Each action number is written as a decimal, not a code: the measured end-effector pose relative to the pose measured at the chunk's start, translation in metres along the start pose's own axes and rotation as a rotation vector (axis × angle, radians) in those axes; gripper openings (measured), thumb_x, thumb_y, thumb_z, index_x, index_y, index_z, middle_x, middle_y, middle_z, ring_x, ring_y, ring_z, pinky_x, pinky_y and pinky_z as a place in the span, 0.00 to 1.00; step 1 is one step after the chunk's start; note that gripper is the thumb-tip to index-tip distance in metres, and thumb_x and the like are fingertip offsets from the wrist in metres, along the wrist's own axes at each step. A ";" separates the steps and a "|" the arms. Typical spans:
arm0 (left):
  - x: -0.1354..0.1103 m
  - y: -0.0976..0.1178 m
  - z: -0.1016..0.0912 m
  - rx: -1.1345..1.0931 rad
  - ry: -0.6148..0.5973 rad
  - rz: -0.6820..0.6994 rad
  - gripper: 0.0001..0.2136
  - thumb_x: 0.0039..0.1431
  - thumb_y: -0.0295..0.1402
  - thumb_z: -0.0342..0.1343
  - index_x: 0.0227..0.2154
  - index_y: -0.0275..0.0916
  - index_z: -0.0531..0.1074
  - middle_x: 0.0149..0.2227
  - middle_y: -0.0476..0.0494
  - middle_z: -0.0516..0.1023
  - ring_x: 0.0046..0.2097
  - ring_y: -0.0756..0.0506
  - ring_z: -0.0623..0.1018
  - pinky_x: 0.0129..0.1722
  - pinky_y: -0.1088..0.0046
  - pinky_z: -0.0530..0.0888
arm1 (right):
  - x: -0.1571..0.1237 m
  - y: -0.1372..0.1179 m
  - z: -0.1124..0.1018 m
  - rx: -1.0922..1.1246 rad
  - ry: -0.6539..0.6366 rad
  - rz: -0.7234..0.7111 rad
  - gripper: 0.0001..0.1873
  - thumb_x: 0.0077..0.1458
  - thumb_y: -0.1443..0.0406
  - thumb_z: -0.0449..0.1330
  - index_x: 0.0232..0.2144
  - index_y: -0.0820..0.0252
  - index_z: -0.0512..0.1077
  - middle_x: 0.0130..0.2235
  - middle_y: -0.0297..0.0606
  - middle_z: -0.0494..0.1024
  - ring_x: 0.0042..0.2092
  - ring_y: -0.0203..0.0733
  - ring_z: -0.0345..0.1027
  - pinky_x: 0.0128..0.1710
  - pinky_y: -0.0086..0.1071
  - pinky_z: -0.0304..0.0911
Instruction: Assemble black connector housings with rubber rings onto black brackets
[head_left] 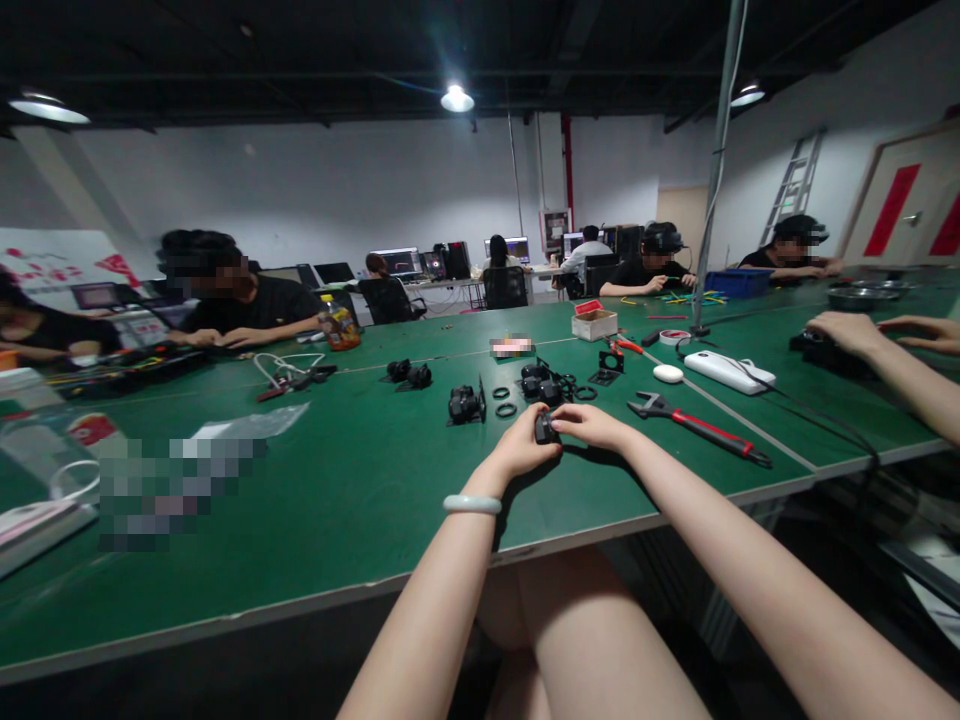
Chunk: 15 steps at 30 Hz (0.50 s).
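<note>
Both hands meet around a small black part (545,428), just above the green table (360,500) and near its front edge. The left hand (523,450) curls around the part from the left side, and the right hand (594,424) pinches it from the right and the top, so both hands grip it together. The part looks hard and stiff, like plastic or metal, and it seems light, because the fingers alone hold it up. It is little, so it could slip out. I think the best place to grip it is on its two flat sides, as the fingers do now. Both arms reach far out over the table and are almost straight. The wrists sit low, close to the table top. A pale bracelet (471,504) sits on the left wrist. More black parts (464,404) and some black rings (506,409) lie just past the hands. A wrench with a red handle (701,427) lies to the right, near the hands but not touching them. Another person's hand (847,330) rests far off on the right.
</note>
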<state>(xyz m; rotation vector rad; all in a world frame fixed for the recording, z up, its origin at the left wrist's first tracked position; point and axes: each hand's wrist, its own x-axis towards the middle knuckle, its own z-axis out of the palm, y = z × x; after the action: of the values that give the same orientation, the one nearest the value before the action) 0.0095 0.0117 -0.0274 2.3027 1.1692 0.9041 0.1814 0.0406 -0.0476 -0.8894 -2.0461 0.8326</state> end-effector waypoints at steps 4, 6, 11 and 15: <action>0.001 0.002 -0.001 0.003 -0.013 0.019 0.28 0.38 0.32 0.56 0.46 0.38 0.58 0.43 0.44 0.67 0.42 0.45 0.69 0.43 0.70 0.66 | -0.001 -0.001 0.000 0.057 0.037 0.014 0.16 0.47 0.58 0.54 0.38 0.61 0.65 0.36 0.38 0.71 0.38 0.39 0.64 0.40 0.34 0.58; 0.001 0.004 -0.001 0.008 -0.021 0.027 0.27 0.39 0.31 0.56 0.46 0.37 0.57 0.42 0.44 0.67 0.42 0.45 0.69 0.42 0.70 0.66 | -0.003 -0.003 -0.001 0.125 0.037 0.012 0.18 0.46 0.59 0.55 0.40 0.60 0.62 0.35 0.37 0.70 0.37 0.38 0.64 0.38 0.34 0.59; 0.001 0.008 -0.001 0.014 -0.025 0.026 0.26 0.40 0.31 0.55 0.46 0.36 0.57 0.40 0.45 0.68 0.40 0.46 0.69 0.39 0.71 0.67 | -0.007 -0.010 -0.004 0.276 -0.068 -0.045 0.24 0.40 0.64 0.61 0.40 0.58 0.57 0.34 0.34 0.69 0.35 0.37 0.65 0.35 0.32 0.60; 0.000 0.012 -0.003 0.000 -0.027 0.067 0.23 0.40 0.30 0.54 0.43 0.36 0.60 0.38 0.46 0.68 0.39 0.46 0.69 0.39 0.72 0.66 | -0.008 -0.010 -0.003 0.286 -0.085 -0.068 0.24 0.38 0.66 0.62 0.39 0.58 0.58 0.35 0.34 0.69 0.36 0.37 0.65 0.36 0.32 0.59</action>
<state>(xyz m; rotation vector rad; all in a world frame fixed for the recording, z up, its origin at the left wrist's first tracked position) 0.0144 0.0050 -0.0184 2.3595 1.0871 0.8943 0.1846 0.0296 -0.0408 -0.6318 -1.9538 1.1082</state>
